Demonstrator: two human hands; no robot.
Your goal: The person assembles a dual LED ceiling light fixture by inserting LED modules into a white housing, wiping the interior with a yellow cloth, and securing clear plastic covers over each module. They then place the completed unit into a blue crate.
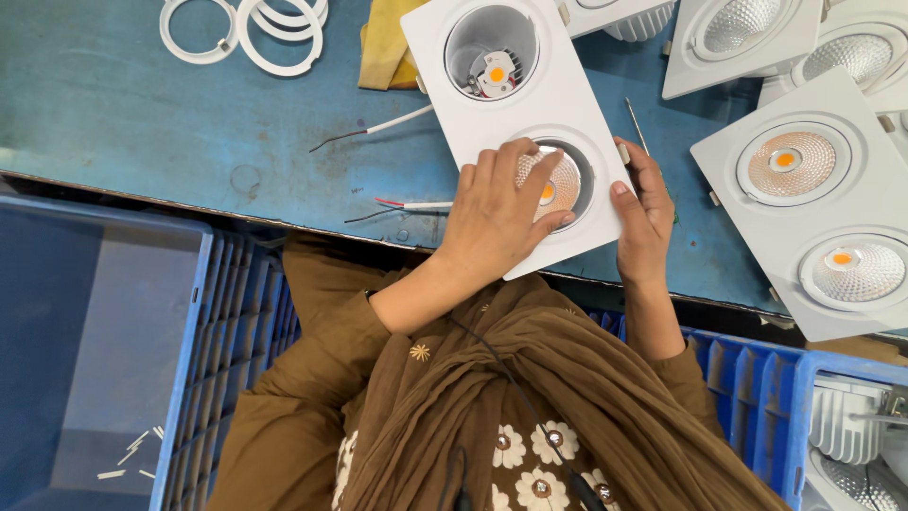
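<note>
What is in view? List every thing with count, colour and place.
Twin downlight housing: one, white, centre of bench, under both hands.
Reflector: one, silvery with an orange centre, in the housing's near opening.
Finished housings: several, white, right side of bench.
Rings: a few, white, top left.
Cloth: one, yellow, top centre.
Loose wires: two, white-sheathed, left of housing.
Bench: one, blue.
Crates: two, blue, lower left and lower right.
Left hand: on the reflector.
Right hand: gripping the housing's right edge.
</note>
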